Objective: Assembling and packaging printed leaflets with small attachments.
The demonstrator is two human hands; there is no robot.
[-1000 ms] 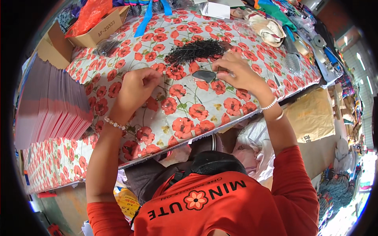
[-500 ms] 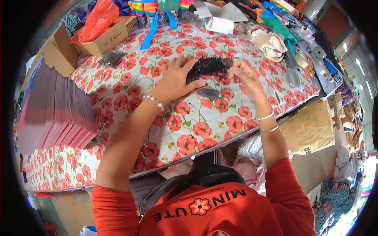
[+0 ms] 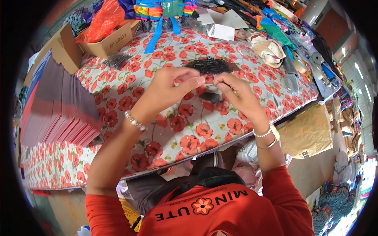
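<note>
My two hands face each other over the table, fingertips near each other with a small gap. Left hand point(image 3: 169, 89): thumb and forefinger drawn in narrow, tips toward the right; too blurred, so I cannot tell if anything thin sits between them. Right hand point(image 3: 239, 94): fingers bent, thumb and forefinger close together; cannot tell if they hold something there either. Loose pile of thin black pieces point(image 3: 208, 65) lies on the poppy-print tablecloth point(image 3: 187, 129) just beyond my fingertips. Dark flat piece point(image 3: 210, 96) lies on the cloth on my side of the pile, below the gap between my hands, nearer the right. Beaded bracelet point(image 3: 135, 121) on left wrist; pearly bracelet point(image 3: 263, 131) on right. Left side of table: tall stack of cards point(image 3: 59, 114), greyish purple above, pink below; behind it an open cardboard box point(image 3: 114, 45) with a red plastic bag point(image 3: 104, 24) in it. Small clear packet point(image 3: 116, 60) by the box, contents dark. Far edge: rainbow bundle point(image 3: 146, 12) with blue strips point(image 3: 154, 37) hanging onto the cloth, then white box point(image 3: 220, 31). Far right: crumpled cream fabric point(image 3: 269, 51).
</note>
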